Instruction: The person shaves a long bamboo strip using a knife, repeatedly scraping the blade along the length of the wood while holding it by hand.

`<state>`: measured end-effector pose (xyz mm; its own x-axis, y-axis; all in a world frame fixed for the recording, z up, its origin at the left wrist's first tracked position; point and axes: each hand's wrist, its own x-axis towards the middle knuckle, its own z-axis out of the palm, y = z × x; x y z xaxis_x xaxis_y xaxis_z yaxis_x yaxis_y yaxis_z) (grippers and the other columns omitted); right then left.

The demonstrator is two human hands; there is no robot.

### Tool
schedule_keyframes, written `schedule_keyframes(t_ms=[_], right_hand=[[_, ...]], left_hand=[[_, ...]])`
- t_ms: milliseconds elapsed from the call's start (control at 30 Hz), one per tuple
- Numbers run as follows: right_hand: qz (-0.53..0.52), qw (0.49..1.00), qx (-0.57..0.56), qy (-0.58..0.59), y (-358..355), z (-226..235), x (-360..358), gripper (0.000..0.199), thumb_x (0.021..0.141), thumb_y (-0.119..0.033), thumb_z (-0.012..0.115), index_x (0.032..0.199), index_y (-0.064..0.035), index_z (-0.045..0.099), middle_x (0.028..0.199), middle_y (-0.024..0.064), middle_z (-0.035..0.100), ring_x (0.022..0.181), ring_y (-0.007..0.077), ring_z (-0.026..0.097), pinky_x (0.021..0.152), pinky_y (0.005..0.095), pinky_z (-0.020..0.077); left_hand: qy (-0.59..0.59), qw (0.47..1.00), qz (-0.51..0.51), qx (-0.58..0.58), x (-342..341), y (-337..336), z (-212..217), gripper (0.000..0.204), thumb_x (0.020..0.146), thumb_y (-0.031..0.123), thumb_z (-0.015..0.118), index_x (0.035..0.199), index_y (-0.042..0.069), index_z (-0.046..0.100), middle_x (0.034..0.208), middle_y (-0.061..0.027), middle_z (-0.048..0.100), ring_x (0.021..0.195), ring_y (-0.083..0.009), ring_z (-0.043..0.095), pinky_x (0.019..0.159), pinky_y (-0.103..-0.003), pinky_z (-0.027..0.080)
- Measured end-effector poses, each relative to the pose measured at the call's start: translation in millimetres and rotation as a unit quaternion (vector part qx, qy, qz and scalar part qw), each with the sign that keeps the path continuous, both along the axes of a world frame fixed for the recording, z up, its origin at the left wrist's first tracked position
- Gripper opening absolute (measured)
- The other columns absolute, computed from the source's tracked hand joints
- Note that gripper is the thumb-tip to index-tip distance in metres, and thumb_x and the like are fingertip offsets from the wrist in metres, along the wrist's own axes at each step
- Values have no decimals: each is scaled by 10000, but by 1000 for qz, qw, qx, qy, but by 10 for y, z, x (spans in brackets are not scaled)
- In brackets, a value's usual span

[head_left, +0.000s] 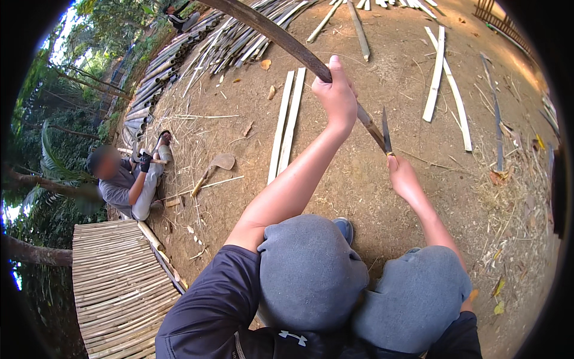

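Note:
My left hand (337,99) is wrapped round a long dark brown pole (269,31), thumb pointing up along it. The pole slants from the far top edge down toward my right hand (406,178). That hand grips a knife (386,130) by its handle, the dark narrow blade pointing away from me. The blade lies right beside the pole's near end; whether they touch, I cannot tell. Both hands are in front of my bent knees, which grey trousers cover.
Pale split strips (288,119) lie on the dirt, with more strips (439,78) to the right. A broad-bladed tool (222,161) rests at left, near a seated person (128,182) with a dark glove. A slatted bamboo platform (116,287) stands near left; stacked poles (152,75) lie behind.

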<state>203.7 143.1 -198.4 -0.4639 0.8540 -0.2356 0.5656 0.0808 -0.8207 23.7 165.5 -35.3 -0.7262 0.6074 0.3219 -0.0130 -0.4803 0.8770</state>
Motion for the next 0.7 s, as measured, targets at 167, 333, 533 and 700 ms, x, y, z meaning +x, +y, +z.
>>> schedule_keyframes(t_ms=[167, 333, 533, 700], right_hand=[[3, 999, -43, 9, 5, 203, -42, 396, 1055, -317, 424, 962, 32, 586, 740, 209, 619, 685, 367, 630, 683, 482, 476], [14, 999, -18, 39, -21, 219, -65, 383, 1052, -312, 432, 988, 31, 589, 743, 205, 627, 682, 357, 640, 674, 479, 481], [4, 999, -19, 32, -83, 270, -142, 389, 1050, -323, 438, 1006, 31, 594, 727, 208, 628, 684, 368, 632, 652, 473, 468], [54, 998, -30, 0, -17, 597, -97, 409, 1059, -294, 413, 1081, 83, 572, 741, 213, 681, 665, 373, 691, 625, 471, 525]], left_hand=[[-9, 1000, 1, 4, -22, 28, -10, 425, 1013, 301, 551, 687, 143, 330, 523, 45, 297, 407, -67, 288, 396, -274, 243], [-23, 1000, 17, -3, -29, 12, 22, 424, 1015, 259, 523, 666, 149, 309, 522, 46, 291, 401, -79, 293, 390, -286, 246], [-36, 999, 0, -14, -138, 3, -13, 403, 1013, 280, 536, 683, 129, 361, 515, 36, 322, 402, -83, 324, 385, -280, 256], [-22, 999, -26, -6, -200, -12, -56, 408, 1005, 267, 528, 672, 142, 328, 523, 31, 285, 417, -91, 289, 411, -297, 245]])
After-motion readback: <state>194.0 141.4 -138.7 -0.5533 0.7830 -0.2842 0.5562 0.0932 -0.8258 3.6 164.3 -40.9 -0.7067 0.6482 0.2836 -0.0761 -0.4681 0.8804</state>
